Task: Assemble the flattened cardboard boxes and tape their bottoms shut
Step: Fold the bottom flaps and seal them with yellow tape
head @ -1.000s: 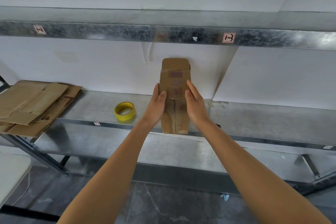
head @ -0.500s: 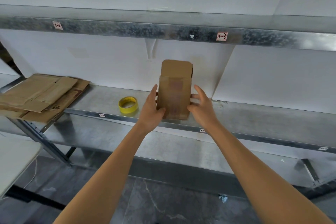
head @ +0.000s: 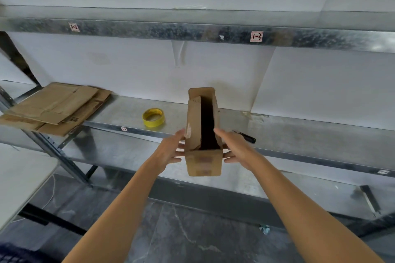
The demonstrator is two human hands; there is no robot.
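Note:
A narrow brown cardboard box (head: 203, 162) is held in front of the metal shelf, its long opening turned up toward me so the dark inside shows. One end flap stands up at the far end. My left hand (head: 171, 151) presses the box's left side and my right hand (head: 233, 148) presses its right side, fingers spread along the walls. A roll of yellow tape (head: 153, 117) lies flat on the shelf (head: 299, 134) to the left of the box. A pile of flattened cardboard boxes (head: 55, 107) lies at the shelf's left end.
A black-handled tool (head: 246, 136) lies on the shelf just right of my right hand. An upper shelf beam (head: 192, 32) carries labels. A white table edge (head: 23, 177) is at lower left. A slanted steel brace (head: 62, 156) stands under the shelf.
The box was upright on the shelf edge with its face to me. It has come down and toward me and tipped so its open side faces up. Both hands moved lower with it.

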